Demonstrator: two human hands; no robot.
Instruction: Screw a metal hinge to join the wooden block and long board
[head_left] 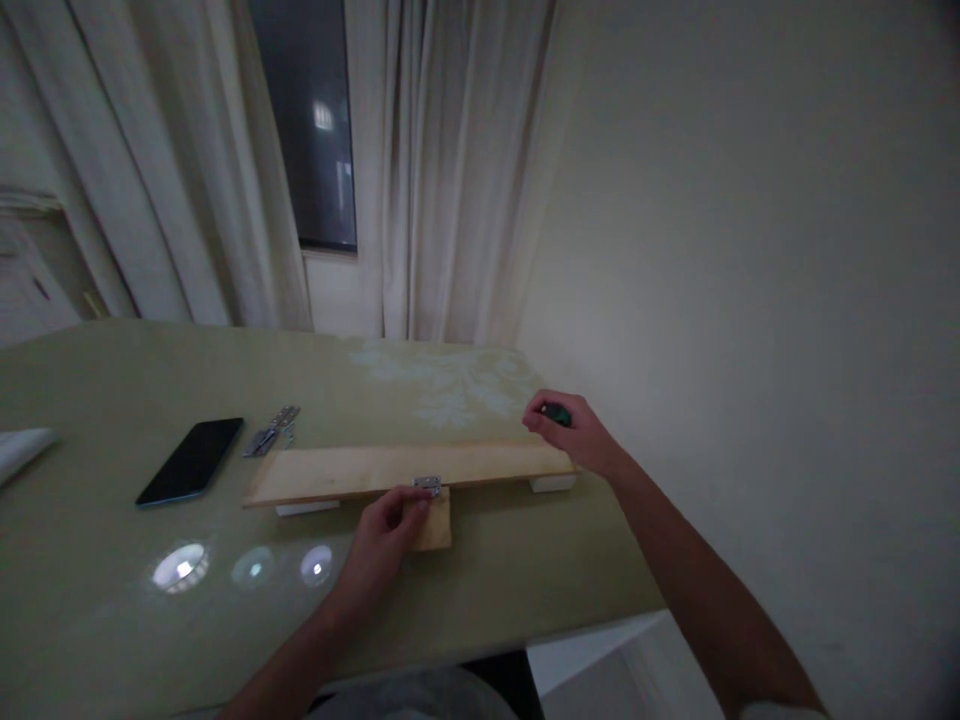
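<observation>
A long pale wooden board lies across the table, raised on white blocks near both ends. At the middle of its near edge sits a small metal hinge. Just below the hinge, a small square wood piece meets the board's edge. My left hand is closed, its thumb and fingertips pinching the hinge where it meets the small piece. My right hand is wrapped round a black-and-green tool handle above the board's right end. The rest of that tool is hidden by the hand.
Left of the board, a dark phone lies flat beside a small pile of metal hinges and screws. A white object is at the far left of the green table. A wall borders the right side.
</observation>
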